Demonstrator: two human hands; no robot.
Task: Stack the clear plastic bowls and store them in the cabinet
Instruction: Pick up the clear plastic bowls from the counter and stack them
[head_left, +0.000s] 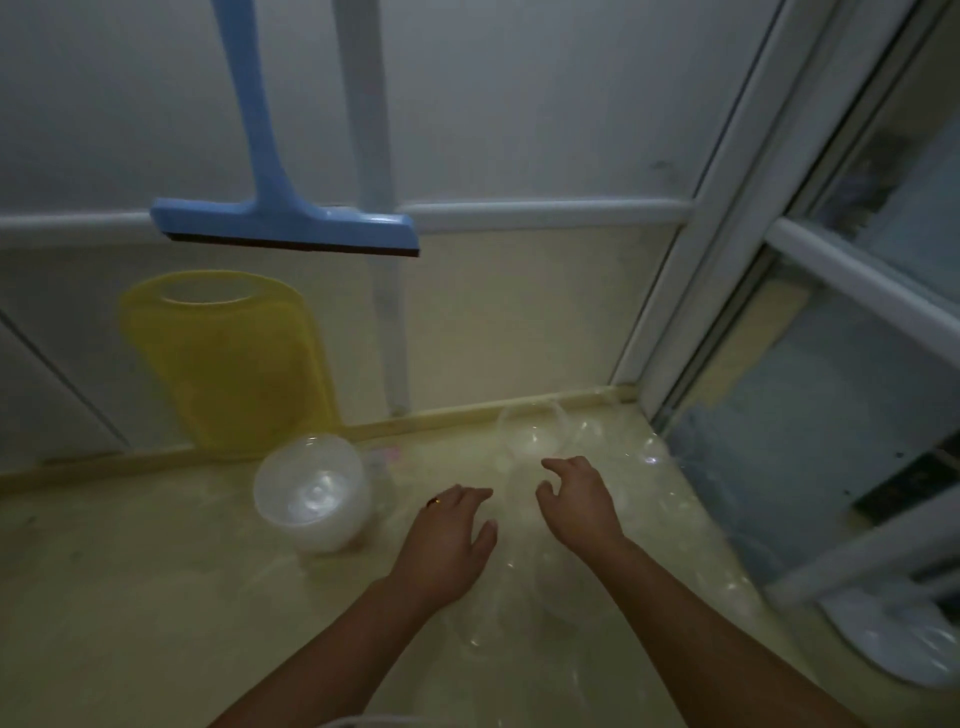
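Two hands of yours hover over the beige counter (156, 597), left hand (447, 540) and right hand (576, 504) loosely spread, holding nothing. Stacked clear plastic bowls (311, 493) sit near the back edge, beside a leaning yellow cutting board (228, 364); another clear bowl (530, 431) stands by the back right corner.

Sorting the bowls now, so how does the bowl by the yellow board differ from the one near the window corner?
The frosted white plastic bowl stack looks cloudy, larger and nested; the clear plastic bowl is see-through, smaller and single. Both sit upright on the beige countertop, untouched.
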